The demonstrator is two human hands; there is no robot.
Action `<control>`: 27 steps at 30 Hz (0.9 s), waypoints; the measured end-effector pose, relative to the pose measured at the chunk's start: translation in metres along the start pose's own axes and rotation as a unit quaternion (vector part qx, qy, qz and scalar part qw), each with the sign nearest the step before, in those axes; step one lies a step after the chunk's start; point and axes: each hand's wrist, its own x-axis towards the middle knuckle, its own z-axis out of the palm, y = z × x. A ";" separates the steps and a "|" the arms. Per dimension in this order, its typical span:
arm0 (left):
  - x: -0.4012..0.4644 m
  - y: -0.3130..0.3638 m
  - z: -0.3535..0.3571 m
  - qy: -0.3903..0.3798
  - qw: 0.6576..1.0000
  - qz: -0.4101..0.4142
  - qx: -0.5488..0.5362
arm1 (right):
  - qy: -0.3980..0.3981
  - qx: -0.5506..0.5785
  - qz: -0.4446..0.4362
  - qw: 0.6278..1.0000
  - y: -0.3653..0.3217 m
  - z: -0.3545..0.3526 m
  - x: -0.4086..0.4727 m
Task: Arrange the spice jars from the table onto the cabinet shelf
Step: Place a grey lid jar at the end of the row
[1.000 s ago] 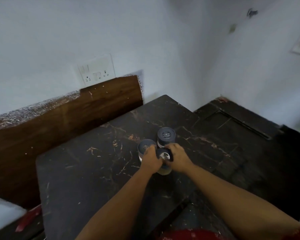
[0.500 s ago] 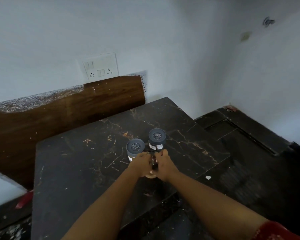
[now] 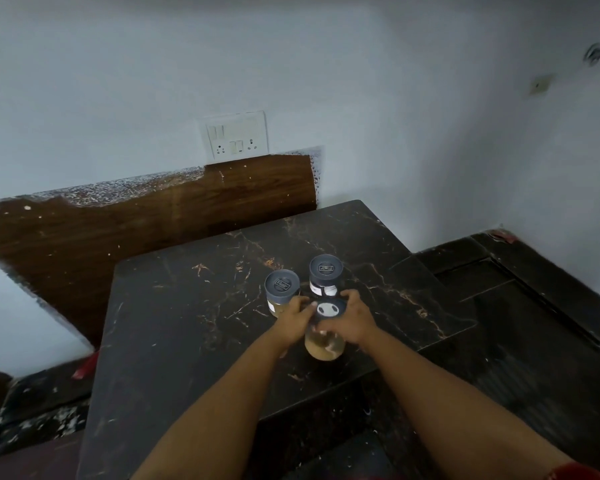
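Observation:
Three spice jars with dark grey lids stand close together on the black marble table (image 3: 194,341). The nearest jar (image 3: 324,346) holds tan powder, and both hands grip it near its lid. My left hand (image 3: 293,320) curls round its left side and my right hand (image 3: 352,322) round its right side. A second jar (image 3: 281,289) stands just behind my left hand. The third jar (image 3: 325,273), with a white label, stands behind my right hand. No cabinet shelf is in view.
A brown wooden panel (image 3: 153,223) leans on the wall behind the table, under a white switch and socket plate (image 3: 236,136). A lower black marble ledge (image 3: 520,292) runs along the right wall. Something red (image 3: 85,367) lies on the floor at left.
The view has shifted, so the table and jars sit lower and further right in frame. Both hands stay on the nearest jar, whose lid top now shows between them.

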 end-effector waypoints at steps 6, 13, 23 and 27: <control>-0.017 0.011 0.012 -0.054 0.959 -0.087 -0.264 | -0.041 0.285 0.051 0.956 -0.011 -0.015 -0.002; -0.019 0.025 0.014 -0.025 0.952 -0.149 -0.266 | -0.144 0.428 0.069 0.889 -0.016 -0.031 -0.017; -0.022 0.039 0.012 -0.033 0.928 -0.095 -0.359 | -0.023 0.380 0.043 0.924 -0.040 -0.025 -0.019; -0.024 0.042 0.005 -0.070 0.937 -0.082 -0.332 | -0.031 0.391 0.039 0.919 -0.041 -0.020 -0.022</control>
